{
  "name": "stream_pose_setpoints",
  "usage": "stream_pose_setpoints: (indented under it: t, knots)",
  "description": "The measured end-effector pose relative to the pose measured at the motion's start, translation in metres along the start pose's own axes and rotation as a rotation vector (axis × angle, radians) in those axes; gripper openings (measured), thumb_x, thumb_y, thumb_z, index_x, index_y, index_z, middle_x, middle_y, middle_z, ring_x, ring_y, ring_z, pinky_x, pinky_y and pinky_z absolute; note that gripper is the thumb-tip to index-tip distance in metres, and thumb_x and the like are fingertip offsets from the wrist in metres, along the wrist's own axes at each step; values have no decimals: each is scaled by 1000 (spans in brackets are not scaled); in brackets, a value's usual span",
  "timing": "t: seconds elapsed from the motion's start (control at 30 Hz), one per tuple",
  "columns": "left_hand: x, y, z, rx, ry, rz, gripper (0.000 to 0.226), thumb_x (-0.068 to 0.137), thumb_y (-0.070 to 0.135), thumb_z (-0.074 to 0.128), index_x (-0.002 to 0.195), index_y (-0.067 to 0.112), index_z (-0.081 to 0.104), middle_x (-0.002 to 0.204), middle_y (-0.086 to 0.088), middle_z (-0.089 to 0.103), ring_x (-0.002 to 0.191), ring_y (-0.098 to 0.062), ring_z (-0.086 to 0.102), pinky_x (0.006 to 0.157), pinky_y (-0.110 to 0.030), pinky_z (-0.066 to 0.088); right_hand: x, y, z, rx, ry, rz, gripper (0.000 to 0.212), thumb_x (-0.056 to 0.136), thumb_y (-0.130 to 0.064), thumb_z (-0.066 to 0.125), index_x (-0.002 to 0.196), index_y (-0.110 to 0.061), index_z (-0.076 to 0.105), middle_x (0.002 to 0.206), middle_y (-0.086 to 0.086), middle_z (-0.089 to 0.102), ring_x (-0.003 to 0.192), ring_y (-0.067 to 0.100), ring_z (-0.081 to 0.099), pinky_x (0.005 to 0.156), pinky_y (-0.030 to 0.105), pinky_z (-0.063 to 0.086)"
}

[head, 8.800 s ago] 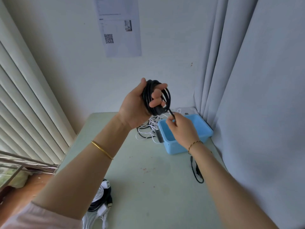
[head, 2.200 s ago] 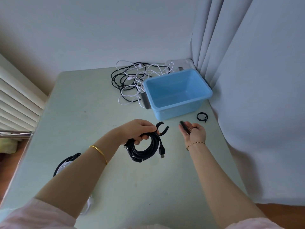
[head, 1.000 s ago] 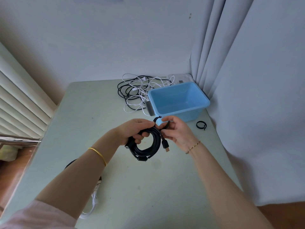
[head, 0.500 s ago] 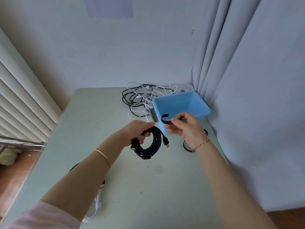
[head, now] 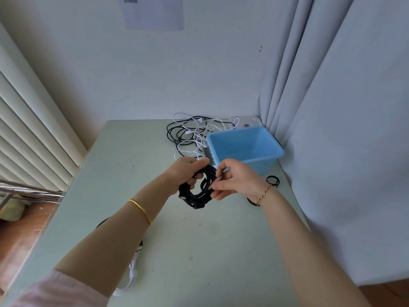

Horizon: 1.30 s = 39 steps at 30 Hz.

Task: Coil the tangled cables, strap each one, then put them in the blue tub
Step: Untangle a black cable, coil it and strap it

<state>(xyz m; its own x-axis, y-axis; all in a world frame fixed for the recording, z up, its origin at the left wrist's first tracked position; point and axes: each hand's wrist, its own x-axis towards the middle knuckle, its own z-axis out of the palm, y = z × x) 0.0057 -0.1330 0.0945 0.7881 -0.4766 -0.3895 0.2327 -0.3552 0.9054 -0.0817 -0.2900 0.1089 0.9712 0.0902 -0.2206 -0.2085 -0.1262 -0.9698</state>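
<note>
1. Left hand [head: 188,171] is curled round the upper left of the black cable coil [head: 194,199], with fingers hooked through its middle. Can't tell whether the coil's lower edge touches the table [head: 199,251].
2. Right hand [head: 238,180] pinches with thumb and forefinger at the coil's right side, on what looks like a black strap [head: 204,184]. The strap's ends are hidden by the fingers.
3. Handling: the coil looks light, made of several loops of fairly stiff, springy round cable. The loops will likely fan out if the grip slackens.
4. Best hold is across all the loops at one spot, as the left hand does now, with the strap going round the bundle next to that grip.
5. Strap looks thin and floppy, so it probably needs a fingertip pinch at the tip to pull snug.
6. Blue tub [head: 274,151] sits just beyond the hands near the far right corner, and no coil shows inside it.
7. Tangled cables [head: 188,134], black and white, lie against the tub's left side.
8. Spare strap loop [head: 272,181] lies on the table beside the right wrist. Another dark loop is half hidden under that wrist.
9. Table is pale green and smooth with small marks. A white cable [head: 132,269] lies at the near left, under the left forearm.
10. Room: pale wall with a paper sheet [head: 155,12], curtain [head: 343,129] on the right, blinds [head: 33,129] on the left.
</note>
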Motion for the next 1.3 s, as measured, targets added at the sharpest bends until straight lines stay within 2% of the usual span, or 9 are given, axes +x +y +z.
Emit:
stream_pose_setpoints:
  t: [0.23, 0.4, 0.5, 0.63, 0.73, 0.83, 0.93, 1.07, 1.3]
  knots:
    - [-6, 7, 8, 128, 49, 94, 31, 92, 35, 57, 74, 12, 51, 56, 2, 49, 38, -10, 34, 42, -22, 38, 4, -2, 14, -287, 91, -156, 25, 81, 6, 65, 81, -10, 45, 73, 23, 66, 60, 22, 70, 54, 26, 56]
    - [-5, 9, 9, 137, 86, 138, 27, 93, 33, 57, 75, 13, 53, 57, 1, 51, 38, -10, 36, 43, -22, 39, 13, 14, 20, -410, 326, -345, 31, 78, 0, 71, 70, -19, 47, 74, 5, 61, 61, 18, 66, 62, 30, 57]
    - [-5, 9, 11, 163, 79, 157, 25, 93, 34, 56, 79, 13, 54, 58, -2, 52, 38, -12, 36, 43, -23, 38, 19, 24, 22, -617, 467, -468, 32, 73, -10, 78, 68, -22, 49, 79, -10, 45, 60, 3, 51, 56, 16, 42]
    - [-9, 12, 14, 213, 94, 214, 24, 94, 32, 55, 83, 12, 48, 57, -5, 50, 39, -16, 37, 41, -25, 34, 23, 35, 21, -810, 646, -557, 27, 67, -22, 83, 65, -17, 56, 83, -12, 45, 74, 6, 48, 54, 9, 28]
    - [-8, 11, 15, 246, 131, 249, 29, 93, 38, 56, 90, 12, 44, 56, -4, 50, 40, -17, 38, 43, -26, 33, 26, 39, 21, -791, 686, -603, 26, 67, -18, 83, 65, -13, 58, 98, -4, 58, 91, 15, 53, 68, 14, 36]
    - [-7, 11, 13, 263, 136, 261, 48, 93, 48, 53, 105, 2, 48, 52, 2, 51, 37, -14, 40, 42, -25, 36, 27, 40, 20, -739, 677, -625, 26, 71, -13, 80, 67, -10, 54, 95, 0, 62, 89, 18, 57, 71, 25, 44]
    - [-6, 15, 12, 302, 103, 271, 54, 94, 48, 48, 85, -5, 57, 49, 1, 49, 38, -16, 42, 47, -29, 40, 26, 38, 20, -739, 704, -676, 27, 72, -11, 79, 68, -9, 52, 85, 2, 61, 80, 20, 58, 63, 32, 48]
    - [-8, 18, 13, 270, 118, 240, 40, 95, 42, 50, 74, 9, 55, 55, 0, 55, 42, -15, 41, 49, -29, 40, 25, 31, 17, -750, 715, -720, 26, 71, -15, 79, 71, -8, 54, 82, 3, 56, 69, 19, 55, 54, 36, 49]
    - [-12, 16, 10, 66, 96, 219, 33, 97, 31, 53, 86, 1, 61, 67, -3, 63, 38, -9, 32, 40, -20, 33, 26, 24, 15, -473, 669, -568, 24, 72, -17, 80, 74, -11, 57, 79, -11, 49, 75, -3, 51, 62, 16, 45]
